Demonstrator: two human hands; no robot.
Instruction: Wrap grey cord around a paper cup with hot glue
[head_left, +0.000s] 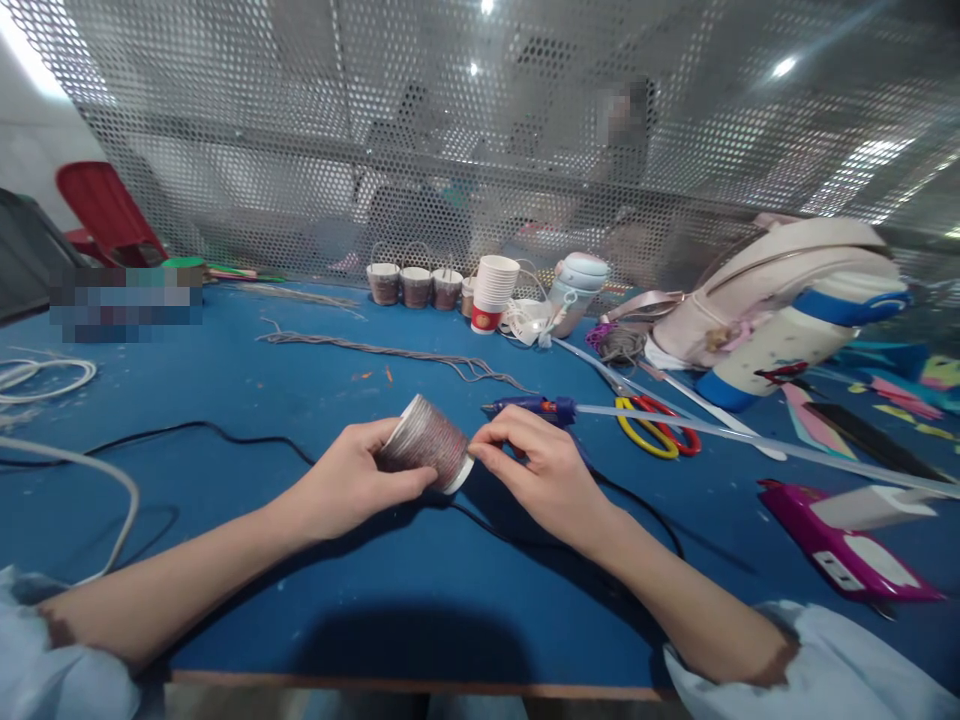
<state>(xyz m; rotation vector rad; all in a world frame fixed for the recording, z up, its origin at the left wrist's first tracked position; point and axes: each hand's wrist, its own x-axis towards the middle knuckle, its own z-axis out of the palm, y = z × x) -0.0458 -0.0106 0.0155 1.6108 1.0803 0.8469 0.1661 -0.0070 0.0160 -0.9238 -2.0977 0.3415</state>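
A paper cup (424, 446) wrapped in grey cord is tilted on its side above the blue table (315, 560). My left hand (358, 478) grips it, the thumb along the near side. At the cup's right-hand rim, my right hand (541, 462) has thumb and forefinger pinched together; whatever they hold is too small or hidden to make out. Just behind that hand lies a blue glue gun (536, 406) with a long clear glue stick (675, 424) running out to the right. Loose grey cords (390, 350) are stretched across the table beyond the cup.
Several cord-wrapped cups (416, 287) and a stack of paper cups (495, 290) stand at the back. Scissors (654, 428), a bottle (802, 340), a bag (720, 300) and a purple power strip (840, 545) are on the right. A black cable (225, 432) crosses the table.
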